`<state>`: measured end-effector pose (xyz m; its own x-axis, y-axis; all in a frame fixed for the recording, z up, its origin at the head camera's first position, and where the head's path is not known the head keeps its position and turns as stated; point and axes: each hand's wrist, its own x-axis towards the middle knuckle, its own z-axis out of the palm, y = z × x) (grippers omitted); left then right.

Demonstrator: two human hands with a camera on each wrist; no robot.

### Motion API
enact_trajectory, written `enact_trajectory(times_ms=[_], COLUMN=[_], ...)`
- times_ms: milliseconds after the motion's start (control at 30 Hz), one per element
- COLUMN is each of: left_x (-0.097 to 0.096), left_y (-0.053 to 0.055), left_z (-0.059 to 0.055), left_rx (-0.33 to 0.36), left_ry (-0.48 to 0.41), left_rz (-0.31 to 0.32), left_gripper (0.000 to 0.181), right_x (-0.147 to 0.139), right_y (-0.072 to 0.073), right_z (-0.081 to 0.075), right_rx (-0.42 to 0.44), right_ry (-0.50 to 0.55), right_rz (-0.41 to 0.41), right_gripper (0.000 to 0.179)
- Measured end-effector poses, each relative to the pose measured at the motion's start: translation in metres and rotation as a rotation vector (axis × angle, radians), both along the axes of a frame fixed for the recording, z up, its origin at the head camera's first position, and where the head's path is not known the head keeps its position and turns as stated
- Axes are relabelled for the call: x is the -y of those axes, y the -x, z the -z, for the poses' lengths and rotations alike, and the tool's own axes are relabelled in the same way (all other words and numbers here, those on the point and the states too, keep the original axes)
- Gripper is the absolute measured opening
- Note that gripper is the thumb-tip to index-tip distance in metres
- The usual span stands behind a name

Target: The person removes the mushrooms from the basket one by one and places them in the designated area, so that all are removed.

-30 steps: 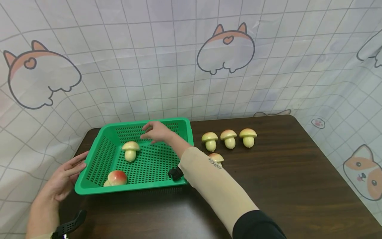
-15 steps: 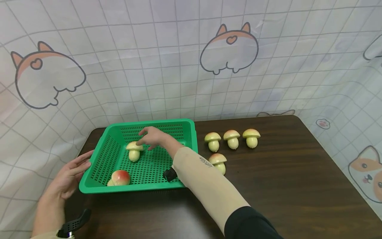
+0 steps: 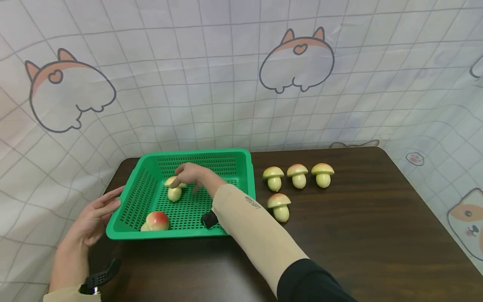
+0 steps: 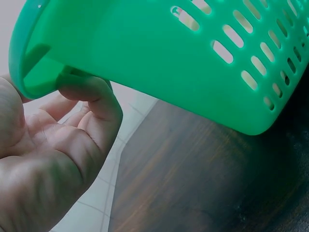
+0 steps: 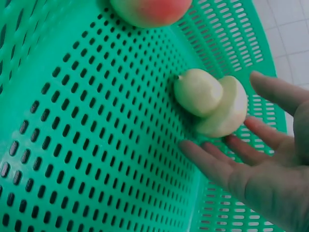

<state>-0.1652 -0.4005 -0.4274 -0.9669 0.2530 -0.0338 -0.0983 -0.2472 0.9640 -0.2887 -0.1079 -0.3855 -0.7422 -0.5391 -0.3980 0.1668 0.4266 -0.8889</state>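
Observation:
A green plastic basket [image 3: 170, 235] stands on the dark table. My left hand [image 3: 90, 220] holds its left rim; in the left wrist view, curled fingers of that hand [image 4: 63, 145] hook under the lip of the basket [image 4: 125, 53]. Inside, toward the back left, lies a pale yellow toy mushroom [image 3: 174, 194]. Over its cap reaches my right hand [image 3: 194, 174]. The right wrist view has that hand [image 5: 260, 179] with thumb and fingers spread around the cap of the mushroom [image 5: 197, 93], not closed on it. A red-capped toy mushroom [image 3: 157, 221] lies in the front left corner.
Right of the basket, three toy mushrooms stand in a row, among them a middle one [image 3: 298, 176]. Another mushroom [image 3: 280, 207] lies nearer, beside my right sleeve [image 3: 249, 226]. A patterned white cloth [image 3: 226, 100] hangs behind the table [image 3: 358, 226].
My right hand has moved left and down inside the basket to the pale mushroom. The left hand stays on the rim. The head view has turned slightly left.

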Motion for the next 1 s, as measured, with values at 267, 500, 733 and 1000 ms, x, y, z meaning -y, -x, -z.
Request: enact_trajectory(times_ms=[267, 500, 733, 1000], left_x=[-0.001, -0.002, -0.002, -0.002], left_y=[0.002, 0.002, 0.001, -0.002], left_z=[0.001, -0.002, -0.003, -0.002], left_rx=[-0.001, 0.006, -0.004, 0.017], left_ry=[-0.005, 0.002, 0.013, 0.027], left_rz=[-0.006, -0.025, -0.038, -0.05], left_gripper=[0.041, 0.04, 0.038, 0.037], right_x=[0.005, 0.01, 0.015, 0.024], right_y=[0.003, 0.005, 0.004, 0.001], right_z=[-0.001, -0.003, -0.001, 0.005], right_rx=[0.022, 0.008, -0.071, -0.133], right_ry=[-0.013, -0.09, -0.135, -0.141], right_rz=[-0.099, -0.214, -0.323, -0.387], right_gripper=[0.063, 0.062, 0.051, 0.054])
